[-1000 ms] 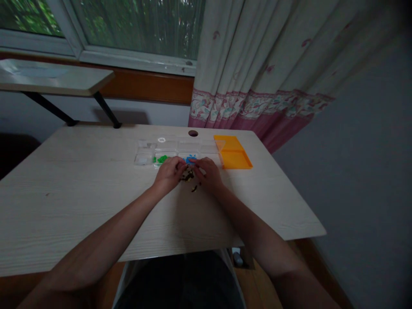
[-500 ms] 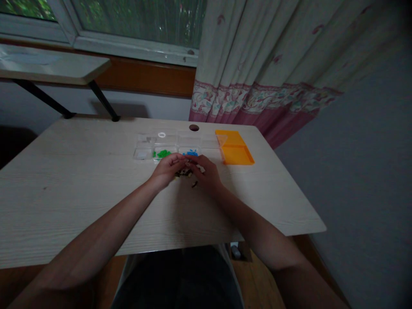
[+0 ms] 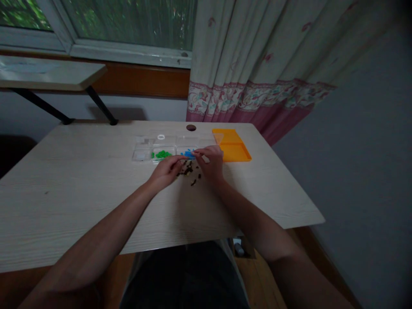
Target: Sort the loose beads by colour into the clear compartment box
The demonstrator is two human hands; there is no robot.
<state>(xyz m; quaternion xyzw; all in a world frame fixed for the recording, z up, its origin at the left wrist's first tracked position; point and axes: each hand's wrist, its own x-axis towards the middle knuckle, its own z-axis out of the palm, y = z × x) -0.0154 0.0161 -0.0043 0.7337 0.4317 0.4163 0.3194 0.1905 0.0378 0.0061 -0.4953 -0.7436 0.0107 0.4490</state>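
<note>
Around mid-frame, left hand [image 3: 165, 171] and right hand [image 3: 211, 165] hover close together, can't tell if they're gripping anything, dark bits [image 3: 187, 169] probably placed near for easy reach.

dim | daylight through window [image 3: 131, 25] | soft shadow across desk [image 3: 96, 180] | top-right corner blackened | small dark pieces [image 3: 187, 168] indistinct

A clear tray [image 3: 186, 140] lies on the table [image 3: 96, 184], with green pieces [image 3: 163, 154] and blue pieces [image 3: 186, 154] in its near compartments. At the tray's near edge are the left hand [image 3: 165, 171] and the right hand [image 3: 211, 164], fingertips bunched; whether they grip anything is unclear. Dark pieces [image 3: 187, 168] lie scattered before the tray, an orange tray [image 3: 236, 152] at its right end, a curtain [image 3: 238, 64] behind it.
</note>
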